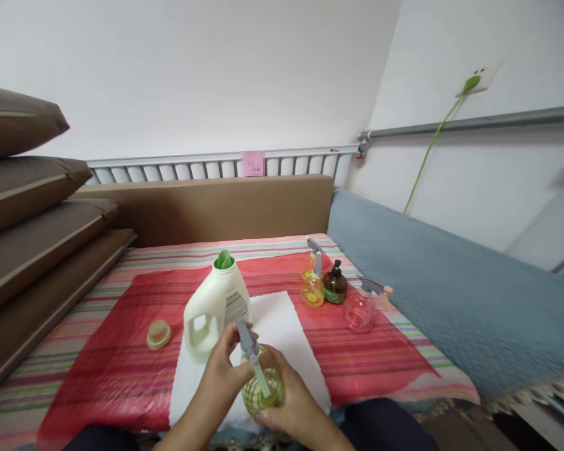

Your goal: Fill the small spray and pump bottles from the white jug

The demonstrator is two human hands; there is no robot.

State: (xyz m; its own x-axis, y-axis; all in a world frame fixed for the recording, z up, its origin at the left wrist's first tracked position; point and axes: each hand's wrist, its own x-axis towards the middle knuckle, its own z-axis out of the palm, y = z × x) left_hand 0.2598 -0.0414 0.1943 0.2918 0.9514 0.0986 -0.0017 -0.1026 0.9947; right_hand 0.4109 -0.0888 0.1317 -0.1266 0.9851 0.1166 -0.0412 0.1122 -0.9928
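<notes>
My right hand (pixel 294 401) is wrapped round a round green spray bottle (pixel 263 382) held low over a white cloth (pixel 272 326). My left hand (pixel 225 369) pinches the bottle's grey spray head (pixel 247 341), whose tube reaches down into the bottle. Just behind stands a white detergent jug (pixel 214 313) with its mouth open and a green spout showing. The jug's beige cap (pixel 158 334) lies to its left on the red sheet (pixel 113 351).
A yellow spray bottle (pixel 313 285), a dark brown pump bottle (pixel 334 283) and a clear pink spray bottle (pixel 360 307) stand at the right of the red sheet. Brown cushions (pixel 28 238) are stacked on the left. A blue blanket (pixel 451 294) lies along the right.
</notes>
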